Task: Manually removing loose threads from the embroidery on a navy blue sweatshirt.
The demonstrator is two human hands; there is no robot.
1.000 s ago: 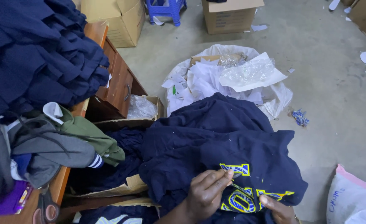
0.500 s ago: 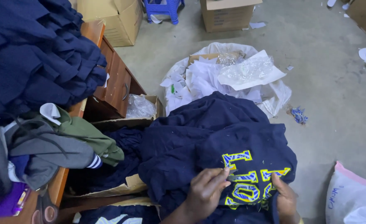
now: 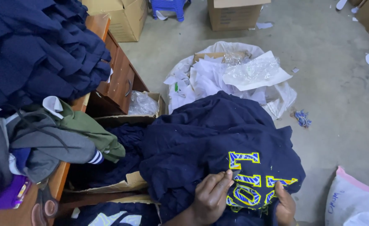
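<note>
A navy garment (image 3: 218, 138) with yellow-and-blue embroidered lettering (image 3: 251, 184) lies bunched over my lap at the bottom centre. My left hand (image 3: 211, 199) rests on the lettering, its fingertips pinched on a small dark tool (image 3: 236, 173) pressed against the embroidery. My right hand (image 3: 285, 205) grips the cloth just to the right of the letters and holds it taut. Both wrists run off the bottom edge.
A wooden desk (image 3: 121, 79) on the left carries a heap of navy garments (image 3: 38, 54) and grey and green clothes (image 3: 54, 138). An open cardboard box (image 3: 130, 182) of navy clothes stands below it. A white sack of paper and plastic scraps (image 3: 234, 75) lies ahead; cartons (image 3: 234, 14) stand on the concrete floor.
The garment has been drawn upward, so more of the lettering shows. My left hand has moved right along the letters and my right hand has risen to the cloth's edge.
</note>
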